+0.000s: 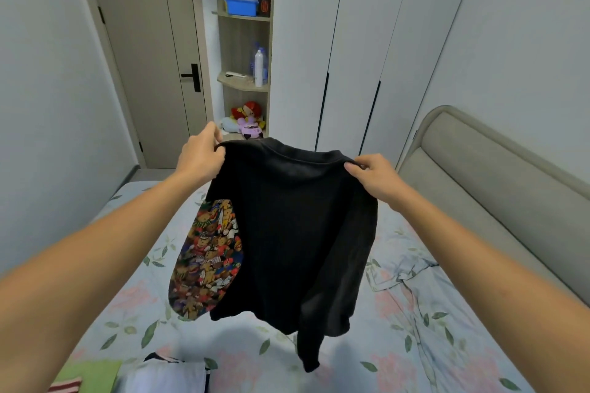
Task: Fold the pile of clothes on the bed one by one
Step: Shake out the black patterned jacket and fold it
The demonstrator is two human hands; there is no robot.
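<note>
Head view shows both hands raised in front of the person, set apart at the same height, with a black top (287, 233) hanging between and below them. Left hand (201, 158) pinches the shoulder edge of the top on its side, fingers curled over the fabric; right hand (372, 174) grips the opposite shoulder the same way. The top's collar edge stretches between the two hands, and its body drops straight down from them, clear of the bed (415, 344) as far as the angle lets one judge. A colourful printed patch (206, 262) shows on the top below the left hand. Under the left forearm, at the near edge of the bed, lie other clothes (153, 375) in green, white and stripes. Beyond the right hand stands the padded headboard (495, 175), and past the left hand a shelf (244, 41).
</note>
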